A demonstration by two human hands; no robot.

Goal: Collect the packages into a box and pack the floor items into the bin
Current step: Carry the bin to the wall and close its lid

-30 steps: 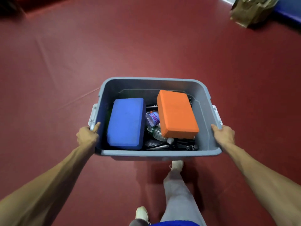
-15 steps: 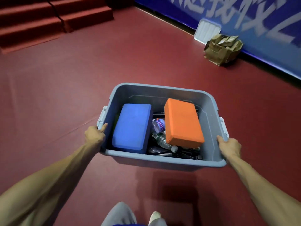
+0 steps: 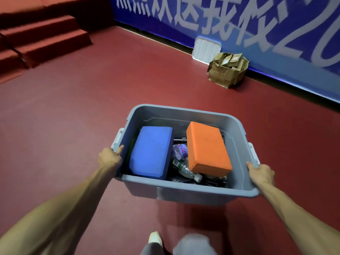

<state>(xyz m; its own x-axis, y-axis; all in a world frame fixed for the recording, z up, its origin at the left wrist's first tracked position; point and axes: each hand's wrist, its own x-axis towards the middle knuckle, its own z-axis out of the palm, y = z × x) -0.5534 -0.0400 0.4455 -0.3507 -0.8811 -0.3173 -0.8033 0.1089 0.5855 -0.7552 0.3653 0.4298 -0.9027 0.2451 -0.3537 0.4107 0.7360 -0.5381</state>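
I carry a grey plastic bin [image 3: 184, 111] in front of me above the red floor. My left hand [image 3: 110, 159] grips its left rim and my right hand [image 3: 261, 173] grips its right rim near the white handle. Inside lie a blue foam block [image 3: 150, 151], an orange foam block [image 3: 206, 148], clear plastic bottles [image 3: 182, 162] and some dark items beneath. A brown cardboard box [image 3: 227, 70] full of brown packages stands on the floor by the blue wall, ahead to the right.
A white bin lid [image 3: 206, 48] leans on the blue banner wall [image 3: 239, 19] just left of the cardboard box. Red carpeted steps [image 3: 42, 37] rise at the far left. Open red floor lies between me and the wall.
The view has swung up and toward the wall while I walk with the bin; the cardboard box and lid have come closer. My grip on the bin is unchanged.
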